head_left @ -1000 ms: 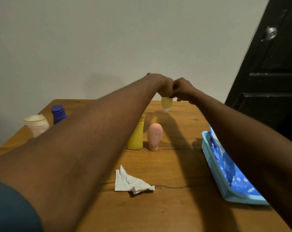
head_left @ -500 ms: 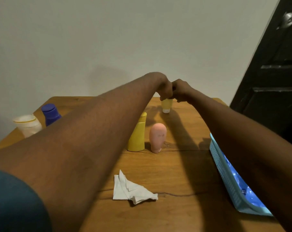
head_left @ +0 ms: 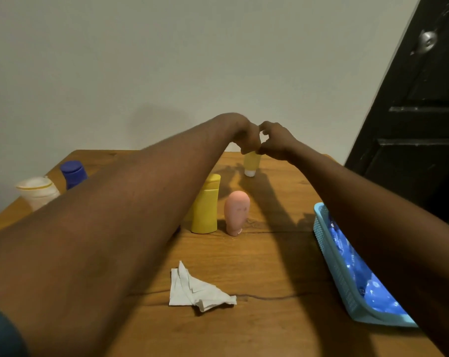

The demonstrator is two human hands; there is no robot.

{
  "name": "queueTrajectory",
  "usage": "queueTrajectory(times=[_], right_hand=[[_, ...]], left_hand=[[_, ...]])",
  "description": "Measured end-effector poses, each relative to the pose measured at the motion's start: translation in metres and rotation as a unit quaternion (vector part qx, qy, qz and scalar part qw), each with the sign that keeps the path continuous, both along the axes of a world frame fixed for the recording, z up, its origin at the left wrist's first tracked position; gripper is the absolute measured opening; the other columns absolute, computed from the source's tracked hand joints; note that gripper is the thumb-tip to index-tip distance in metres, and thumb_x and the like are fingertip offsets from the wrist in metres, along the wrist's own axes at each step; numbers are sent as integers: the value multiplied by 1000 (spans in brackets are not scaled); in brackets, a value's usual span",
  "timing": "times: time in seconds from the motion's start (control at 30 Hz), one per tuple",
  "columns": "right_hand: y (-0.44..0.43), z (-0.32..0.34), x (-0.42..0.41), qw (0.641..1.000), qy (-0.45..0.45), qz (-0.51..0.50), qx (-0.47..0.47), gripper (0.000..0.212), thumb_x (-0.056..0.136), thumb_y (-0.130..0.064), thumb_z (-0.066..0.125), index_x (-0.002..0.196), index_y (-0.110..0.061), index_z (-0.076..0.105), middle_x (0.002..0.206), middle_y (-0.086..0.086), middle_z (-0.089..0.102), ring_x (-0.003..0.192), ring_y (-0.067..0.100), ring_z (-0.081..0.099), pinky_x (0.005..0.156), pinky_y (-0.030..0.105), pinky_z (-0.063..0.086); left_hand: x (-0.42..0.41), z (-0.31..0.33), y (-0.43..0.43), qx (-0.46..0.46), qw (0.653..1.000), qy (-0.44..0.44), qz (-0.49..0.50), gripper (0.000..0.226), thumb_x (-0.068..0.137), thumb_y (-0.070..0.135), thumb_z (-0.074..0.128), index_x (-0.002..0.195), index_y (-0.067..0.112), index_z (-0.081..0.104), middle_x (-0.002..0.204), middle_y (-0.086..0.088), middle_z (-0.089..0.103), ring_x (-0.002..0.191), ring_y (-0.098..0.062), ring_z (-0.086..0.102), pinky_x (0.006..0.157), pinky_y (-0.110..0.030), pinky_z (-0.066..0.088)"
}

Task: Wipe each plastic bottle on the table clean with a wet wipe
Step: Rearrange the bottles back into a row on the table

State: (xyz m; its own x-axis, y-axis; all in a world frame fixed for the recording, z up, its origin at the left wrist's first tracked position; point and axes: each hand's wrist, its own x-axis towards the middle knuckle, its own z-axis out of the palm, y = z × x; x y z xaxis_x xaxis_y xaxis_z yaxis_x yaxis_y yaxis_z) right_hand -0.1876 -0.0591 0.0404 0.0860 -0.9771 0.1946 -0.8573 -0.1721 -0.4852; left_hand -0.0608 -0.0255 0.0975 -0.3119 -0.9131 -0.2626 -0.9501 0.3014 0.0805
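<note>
Wooden worktop (head_left: 269, 253), far edge: gripping the top of the small yellow bottle (head_left: 251, 162) with the left hand (head_left: 246, 136), fingers curling round it, standing it cap-down. Curling the right hand (head_left: 276, 143) against that top, hold unclear. Lying crumpled towards the near edge, the wipe (head_left: 195, 292).

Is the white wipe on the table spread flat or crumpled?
Crumpled: the white wipe lies bunched in uneven creased folds on the wooden table.

Wipe (head_left: 197, 292) front-ctr on table (head_left: 269, 253), basket (head_left: 329, 256) to rt, tall bottle (head_left: 205, 204) behind w/ rounded bottle (head_left: 236, 212) beside it.
</note>
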Motion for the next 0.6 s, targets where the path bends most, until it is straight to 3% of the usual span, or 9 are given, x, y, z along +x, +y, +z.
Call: queueTrajectory(times=[0.23,0.33,0.37,0.43,0.53,0.6], right_hand=[[65,12,-7,999,-26,18,-23,57,82,0,79,133,-9,55,129,11,61,109,24,61,62,16,41],[98,11,-6,997,-66,35,0,57,83,-5,82,133,-9,54,115,7,68,100,22,65,69,25,53],[108,9,-6,996,-80,41,6,55,82,-6,82,131,-9,55,110,8,71,97,23,68,75,32,57],[128,4,-6,993,-106,49,13,45,83,-7,81,122,-10,60,100,9,74,92,23,70,80,41,59],[150,0,-3,988,-134,72,32,22,80,-6,78,100,-10,70,93,9,75,91,26,72,79,45,59],[165,-2,3,986,-132,91,52,29,72,-14,78,100,-10,73,95,6,76,93,24,72,80,44,59]], left_hand=[[6,10,40,-9,998,56,-27,37,102,15,59,138,4,58,136,-12,63,120,-27,61,101,-36,51],[13,12,66,-33,997,62,-36,32,101,17,61,130,4,64,127,-12,69,104,-23,65,88,-34,54],[16,13,76,-49,997,54,-39,33,101,19,63,130,6,64,126,-11,69,104,-23,65,92,-36,55],[23,14,98,-97,994,25,-39,36,99,27,66,132,13,64,126,-4,69,111,-24,64,102,-47,48],[32,16,125,-135,990,2,-38,35,96,33,70,128,19,66,125,3,69,117,-23,60,101,-52,30],[35,15,141,-136,990,6,-41,35,94,32,73,127,20,68,124,4,69,120,-21,57,102,-53,26]])
